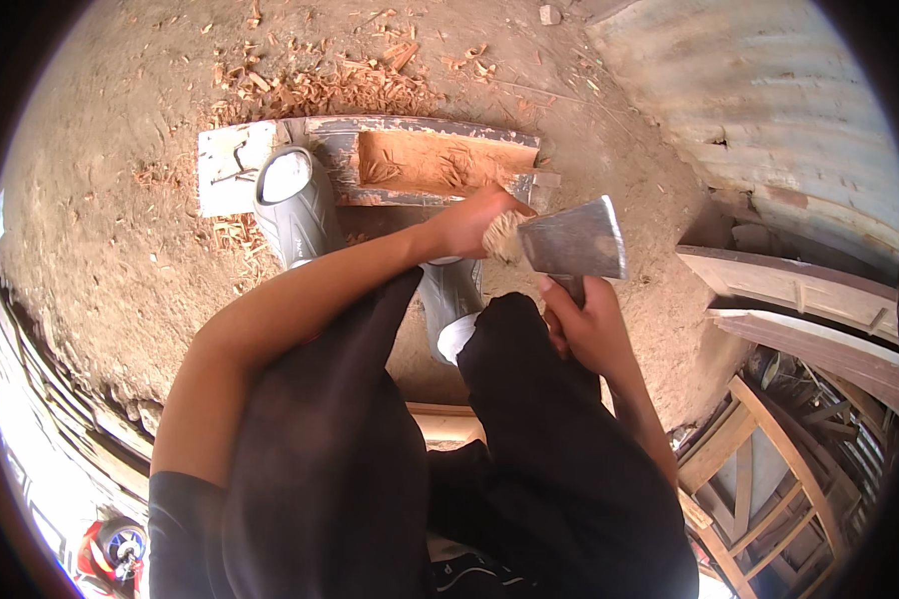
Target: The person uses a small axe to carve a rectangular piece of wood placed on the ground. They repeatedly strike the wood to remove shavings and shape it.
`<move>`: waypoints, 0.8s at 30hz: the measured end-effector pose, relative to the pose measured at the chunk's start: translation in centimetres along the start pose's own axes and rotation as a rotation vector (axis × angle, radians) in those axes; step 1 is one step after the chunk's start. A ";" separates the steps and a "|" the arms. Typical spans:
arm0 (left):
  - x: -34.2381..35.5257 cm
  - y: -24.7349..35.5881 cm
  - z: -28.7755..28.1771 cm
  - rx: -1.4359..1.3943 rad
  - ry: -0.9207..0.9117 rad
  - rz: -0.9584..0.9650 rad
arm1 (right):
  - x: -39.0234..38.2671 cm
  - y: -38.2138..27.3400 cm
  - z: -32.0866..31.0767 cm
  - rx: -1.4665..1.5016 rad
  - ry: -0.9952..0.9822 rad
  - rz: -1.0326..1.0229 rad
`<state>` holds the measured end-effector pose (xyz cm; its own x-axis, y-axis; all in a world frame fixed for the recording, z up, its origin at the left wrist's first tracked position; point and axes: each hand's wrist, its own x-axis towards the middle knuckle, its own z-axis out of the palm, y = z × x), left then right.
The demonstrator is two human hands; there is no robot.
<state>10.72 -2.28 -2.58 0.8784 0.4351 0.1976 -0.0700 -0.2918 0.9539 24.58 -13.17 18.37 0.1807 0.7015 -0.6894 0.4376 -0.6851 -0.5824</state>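
Note:
My right hand (589, 324) is closed round the short handle of a hatchet (574, 242), just in front of my right knee. Its wide metal head points away from me, with the bright cutting edge to the right. Beside the head's left end, my left hand (472, 222) is closed on a pale, frayed, fibrous tuft (507, 238) whose kind I cannot make out. The tuft appears to touch the metal. Beyond my hands a wooden piece (330, 150) with worn dark paint lies on the ground, a long recess cut into it and loose chips inside.
One grey shoe (298, 215) rests against the wooden piece; the other (451, 304) is under my hands. Wood shavings (350, 85) litter the dirt floor beyond. Corrugated metal sheeting (769, 110) stands at far right, above long boards (799, 285) and a wooden frame (749, 479).

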 end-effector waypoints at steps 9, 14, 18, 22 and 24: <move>3.2 4.4 -5.7 -0.098 0.451 -0.553 | -1.8 -2.6 -3.4 0.134 0.073 -0.076; 3.2 6.6 -7.0 -0.354 0.476 -0.787 | -0.5 -2.3 -3.4 0.177 0.016 -0.048; 3.3 4.7 -6.0 -0.304 0.443 -0.697 | -0.3 -2.6 -3.0 0.156 0.002 0.006; 4.4 5.7 -6.7 -0.338 0.410 -0.775 | -0.1 -2.9 -3.0 0.123 -0.023 -0.014; 4.7 5.0 -6.4 -0.344 0.423 -0.708 | 0.0 -3.8 -3.4 0.109 -0.011 -0.041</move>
<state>11.51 3.75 4.57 0.5267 0.7137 -0.4617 0.2248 0.4069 0.8854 25.94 -9.92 22.06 0.1548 0.7278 -0.6681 0.3460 -0.6733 -0.6534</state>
